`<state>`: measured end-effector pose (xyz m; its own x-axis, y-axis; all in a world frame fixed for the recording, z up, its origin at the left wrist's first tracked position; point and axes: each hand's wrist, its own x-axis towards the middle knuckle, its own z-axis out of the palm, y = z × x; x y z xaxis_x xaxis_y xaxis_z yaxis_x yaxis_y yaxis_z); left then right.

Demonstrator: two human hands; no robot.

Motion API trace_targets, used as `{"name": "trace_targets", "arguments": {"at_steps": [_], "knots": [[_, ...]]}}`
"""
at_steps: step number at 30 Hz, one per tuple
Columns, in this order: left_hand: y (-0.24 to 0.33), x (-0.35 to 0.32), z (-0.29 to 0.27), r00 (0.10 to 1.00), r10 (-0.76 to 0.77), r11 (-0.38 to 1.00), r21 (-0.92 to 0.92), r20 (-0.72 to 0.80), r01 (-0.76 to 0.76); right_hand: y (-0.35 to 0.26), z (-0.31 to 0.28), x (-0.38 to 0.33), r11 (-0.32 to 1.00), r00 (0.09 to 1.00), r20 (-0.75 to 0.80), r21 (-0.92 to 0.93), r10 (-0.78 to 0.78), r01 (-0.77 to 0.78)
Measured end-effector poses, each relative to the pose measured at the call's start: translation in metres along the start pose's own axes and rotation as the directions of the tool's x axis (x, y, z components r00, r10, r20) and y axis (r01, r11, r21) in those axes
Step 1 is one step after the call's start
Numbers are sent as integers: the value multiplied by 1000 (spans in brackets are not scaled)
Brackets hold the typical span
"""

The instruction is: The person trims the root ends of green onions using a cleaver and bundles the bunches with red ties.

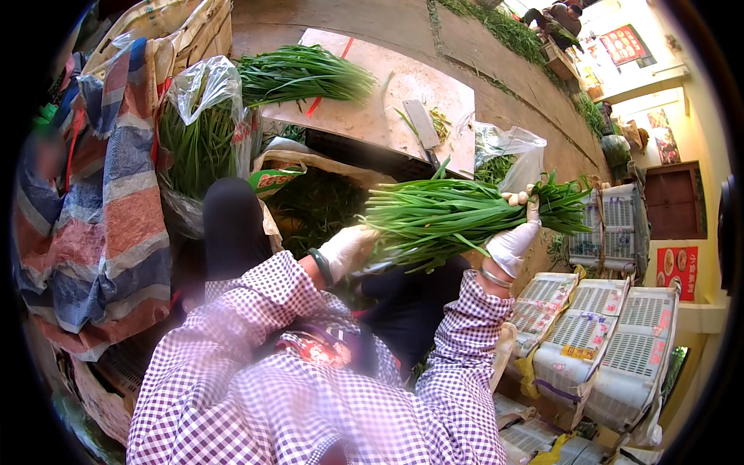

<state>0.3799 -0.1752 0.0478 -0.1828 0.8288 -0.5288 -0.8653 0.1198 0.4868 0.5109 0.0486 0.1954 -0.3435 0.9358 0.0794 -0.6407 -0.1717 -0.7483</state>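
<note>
- Bunch looks gathered, not yet set down; right hand gripping it
- Left hand by one end, can't tell grip
- Second bunch on board
- Bag already filled

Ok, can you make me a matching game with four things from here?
1. knife
2. striped sheet
3. right hand
4. crates

A. at the picture's lower right
B. gripping the green bunch
C. lying on the pale board
D. blue, white and red, at the left

Pairs: 1-C, 2-D, 3-B, 4-A
</note>
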Motion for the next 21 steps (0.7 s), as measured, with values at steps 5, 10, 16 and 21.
{"name": "trace_targets", "arguments": {"at_steps": [5, 10, 16, 21], "knots": [[-6, 8, -37, 988, 47, 978, 206, -150, -15, -15, -6, -3, 999, 999, 22, -32, -38, 39], [-28, 43, -107, 989, -119, 987, 96, -82, 127, -46, 11, -10, 976, 991, 135, 215, 13, -42], [23, -20, -5, 923, -33, 958, -251, 382, 138, -14, 4, -22, 991, 972, 219, 78, 90, -109], [38, -24, -15, 902, -1, 960, -252, 431, 121, -30, -6, -20, 925, 931, 363, 340, 36, -168]]}}
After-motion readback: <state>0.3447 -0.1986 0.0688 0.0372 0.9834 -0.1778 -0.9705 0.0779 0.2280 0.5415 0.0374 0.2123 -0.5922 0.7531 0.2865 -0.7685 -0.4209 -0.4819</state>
